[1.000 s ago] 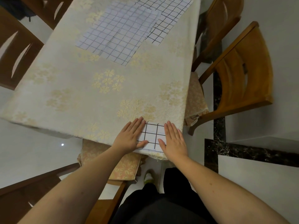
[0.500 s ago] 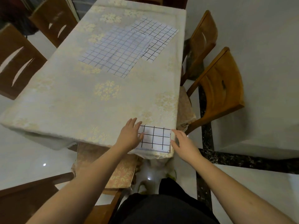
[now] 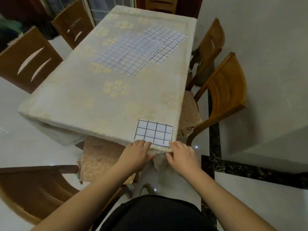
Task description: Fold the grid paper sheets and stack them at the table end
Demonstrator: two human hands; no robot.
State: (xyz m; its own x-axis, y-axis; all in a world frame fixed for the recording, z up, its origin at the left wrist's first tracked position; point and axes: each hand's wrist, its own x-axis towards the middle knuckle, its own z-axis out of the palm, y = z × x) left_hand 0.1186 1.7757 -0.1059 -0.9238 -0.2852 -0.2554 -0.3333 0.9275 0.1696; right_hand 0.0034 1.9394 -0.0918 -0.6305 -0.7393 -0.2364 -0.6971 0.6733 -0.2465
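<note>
Both hands, left hand (image 3: pixel 135 155) and right hand (image 3: pixel 181 155), slide back, fingers loosely curled, off the folded sheet (image 3: pixel 154 134); unfolded grid sheets (image 3: pixel 133 52) wait at 12 o'clock.

the tablecloth (image 3: pixel 93 100) is cream with pale yellow flower clusters scattered over it. the folded grid paper (image 3: pixel 154 133), lower centre of the frame, is white with a bold black grid. the flat grid sheets (image 3: pixel 126 54) in the upper centre are white with finer dark lines, the left ones looking faintly bluish. the chairs (image 3: pixel 223 87) at the right are warm orange-brown wood; those at the upper left are darker brown. the seat cushions (image 3: pixel 98 157) are tan with a pale floral print. the floor (image 3: pixel 260 202) is glossy off-white with a black speckled band.
</note>
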